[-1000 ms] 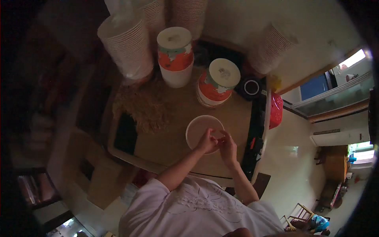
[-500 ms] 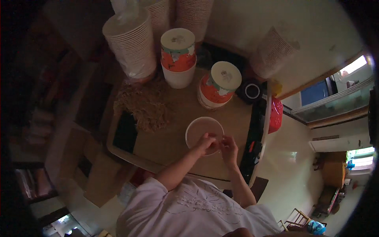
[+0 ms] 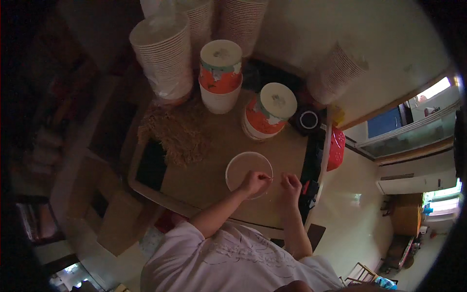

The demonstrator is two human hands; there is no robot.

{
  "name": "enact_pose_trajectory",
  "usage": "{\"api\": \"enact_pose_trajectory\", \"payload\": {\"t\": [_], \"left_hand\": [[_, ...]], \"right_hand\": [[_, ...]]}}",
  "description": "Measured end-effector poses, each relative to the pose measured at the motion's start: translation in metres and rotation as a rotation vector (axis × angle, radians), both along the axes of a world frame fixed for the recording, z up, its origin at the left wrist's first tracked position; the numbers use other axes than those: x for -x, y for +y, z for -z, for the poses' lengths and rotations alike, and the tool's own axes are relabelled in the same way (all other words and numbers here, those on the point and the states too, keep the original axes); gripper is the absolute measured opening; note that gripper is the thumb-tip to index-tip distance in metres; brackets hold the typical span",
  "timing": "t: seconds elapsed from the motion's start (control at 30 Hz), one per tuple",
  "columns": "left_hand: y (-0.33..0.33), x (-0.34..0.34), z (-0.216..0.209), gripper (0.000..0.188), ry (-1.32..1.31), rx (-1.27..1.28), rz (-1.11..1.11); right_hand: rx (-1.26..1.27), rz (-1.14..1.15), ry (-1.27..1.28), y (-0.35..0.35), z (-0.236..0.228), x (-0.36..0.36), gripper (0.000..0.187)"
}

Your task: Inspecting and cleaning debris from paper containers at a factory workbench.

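An open white paper tub [image 3: 242, 167] stands on the table in front of me. Over its right side reaches my left hand [image 3: 256, 183], fingers pinched together, with something tiny and thin at the fingertips that I cannot make out. My right hand [image 3: 291, 187] is raised just right of the rim, apart from the left one. Its fingers are curled together too, and whatever they may hold is too small to tell. To the left lies a loose bundle of tan, stringy fibres [image 3: 177, 135].
Behind the tub stand two orange-and-white paper tubs [image 3: 221, 80] [image 3: 265, 117], bottoms up in white ones. Tall stacks of white tubs [image 3: 163, 58] [image 3: 338, 73] line the back. A dark round device [image 3: 307, 120], a red basket [image 3: 336, 150] and a black-and-red tool [image 3: 310, 190] sit at the right.
My hands have drawn apart: the right one has moved right, away from the tub's rim, while the left stays over the tub. The view has shifted slightly.
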State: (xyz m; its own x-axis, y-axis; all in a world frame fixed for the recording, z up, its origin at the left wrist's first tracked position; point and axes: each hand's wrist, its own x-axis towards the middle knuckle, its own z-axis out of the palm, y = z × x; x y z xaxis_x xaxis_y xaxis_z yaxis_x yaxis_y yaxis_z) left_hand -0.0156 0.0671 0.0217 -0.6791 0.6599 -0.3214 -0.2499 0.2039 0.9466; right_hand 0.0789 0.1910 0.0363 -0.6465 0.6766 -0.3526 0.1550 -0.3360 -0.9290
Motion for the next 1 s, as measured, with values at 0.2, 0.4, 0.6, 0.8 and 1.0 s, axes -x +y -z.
{"api": "enact_pose_trajectory", "payload": {"t": [0.2,0.4,0.6,0.8,1.0], "left_hand": [[-0.006,0.004,-0.004,0.014,-0.019,0.015,0.098],[-0.002,0.0,0.038,0.011,-0.219,-0.235,-0.03],[-0.008,0.003,-0.015,0.012,0.252,0.057,0.07],[-0.007,0.001,-0.011,0.02,0.305,0.049,0.015],[-0.004,0.002,-0.02,0.02,0.282,0.137,0.042]], "right_hand": [[-0.219,-0.349,0.022,0.002,-0.032,0.017,0.009],[-1.028,-0.759,-0.093,0.003,-0.053,0.027,0.007],[-1.016,-0.792,-0.148,0.008,-0.045,0.023,0.004],[-1.087,-0.786,-0.2,0.007,-0.025,0.017,0.004],[-0.996,-0.699,-0.121,0.006,-0.017,0.011,0.003]]}}
